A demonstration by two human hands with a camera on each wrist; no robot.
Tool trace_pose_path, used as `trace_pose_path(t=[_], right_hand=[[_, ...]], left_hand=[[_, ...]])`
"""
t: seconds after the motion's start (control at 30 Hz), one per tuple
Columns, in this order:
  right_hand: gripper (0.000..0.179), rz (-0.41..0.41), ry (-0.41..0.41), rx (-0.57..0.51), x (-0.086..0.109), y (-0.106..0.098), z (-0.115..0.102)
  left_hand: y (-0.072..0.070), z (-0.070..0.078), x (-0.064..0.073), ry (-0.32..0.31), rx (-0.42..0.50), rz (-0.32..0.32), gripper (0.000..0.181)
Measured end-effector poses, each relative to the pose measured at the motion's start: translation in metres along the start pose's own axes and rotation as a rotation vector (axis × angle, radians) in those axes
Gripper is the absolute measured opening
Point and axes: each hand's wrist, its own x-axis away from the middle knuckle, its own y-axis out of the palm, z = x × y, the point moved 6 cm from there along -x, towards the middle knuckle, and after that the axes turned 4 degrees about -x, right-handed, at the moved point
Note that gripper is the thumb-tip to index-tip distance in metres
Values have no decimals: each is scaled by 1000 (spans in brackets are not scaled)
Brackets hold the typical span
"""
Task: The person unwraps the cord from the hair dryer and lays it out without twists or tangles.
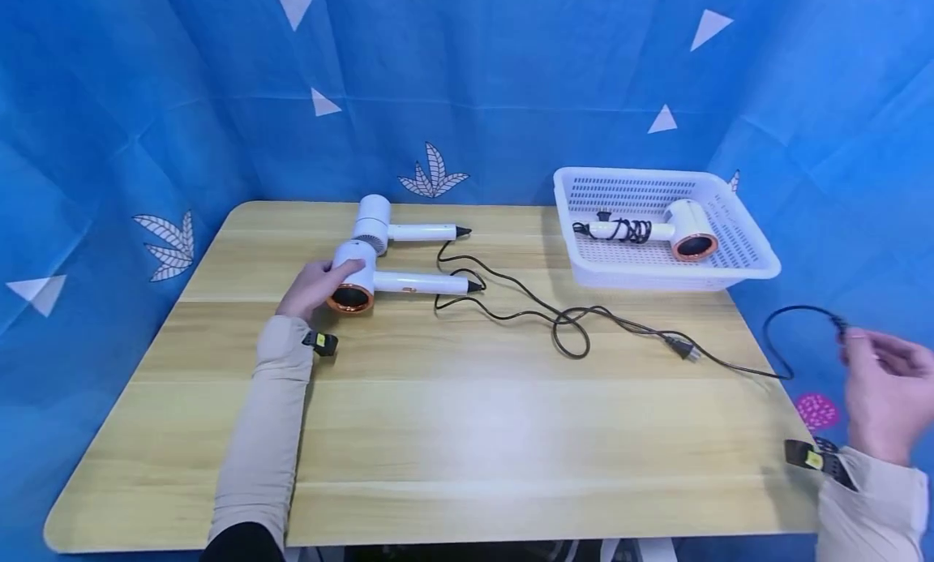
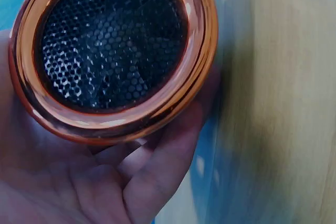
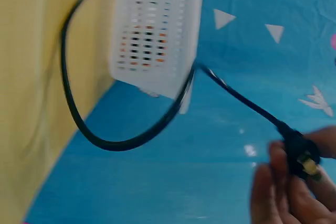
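Observation:
My left hand (image 1: 312, 290) holds the round head of a white hair dryer (image 1: 419, 283) lying on the left part of the table, handle pointing right. Its copper-rimmed grille (image 2: 115, 40) fills much of the left wrist view. Just behind lies a second white hair dryer (image 1: 423, 233), its head close against the first. Out past the table's right edge, my right hand (image 1: 886, 383) pinches a black plug (image 3: 300, 155) at the end of a cord. That cord (image 1: 791, 309) sags from the hand and runs back across the table. Where the two cords cross, I cannot tell which belongs to which dryer.
A white slotted basket (image 1: 671, 278) stands at the back right, with a third hair dryer (image 1: 689, 221) inside, its cord wound round the handle. Another plug (image 1: 683, 349) lies on the wooden table (image 1: 467, 448) near looped cords. Blue curtains (image 1: 511, 83) hang behind and at the sides.

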Motion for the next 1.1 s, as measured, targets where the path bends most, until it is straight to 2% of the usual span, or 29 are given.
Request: trace_pose_path(t=[0.03,0.1,0.17,0.23,0.33,0.47,0.57,0.7,0.8,0.9,1.0,1.1], right_hand=[[8,-22,16,16,-1,1,2],[8,-123,52,54,-4,9,11],[10,-257,65,153,-5,26,16],[11,-402,85,190,-4,42,22],[9,-584,49,210,1,58,29],[15,-731,0,205,10,64,34],[15,-823,-100,280,18,71,32],[24,-970,-318,446,35,91,17],[24,-1081,-446,499,53,109,5],[27,-1180,-511,542,73,125,-2],[36,-1243,-546,587,91,138,-4],[40,-1295,-589,586,109,149,-5]], left_hand=[[-1,0,1,0,-19,13,105],[-3,2,1,2,-56,31,108],[-8,-1,5,-2,-73,41,109],[-11,-3,8,-10,-101,56,109],[-13,-3,12,-19,-134,77,107],[-8,5,12,6,-155,92,104],[-4,9,10,25,-161,97,101],[-1,10,6,39,-181,106,93],[2,10,3,52,-189,104,92],[4,9,2,61,-178,108,95],[5,9,1,74,-173,127,99],[5,10,0,83,-174,149,99]])
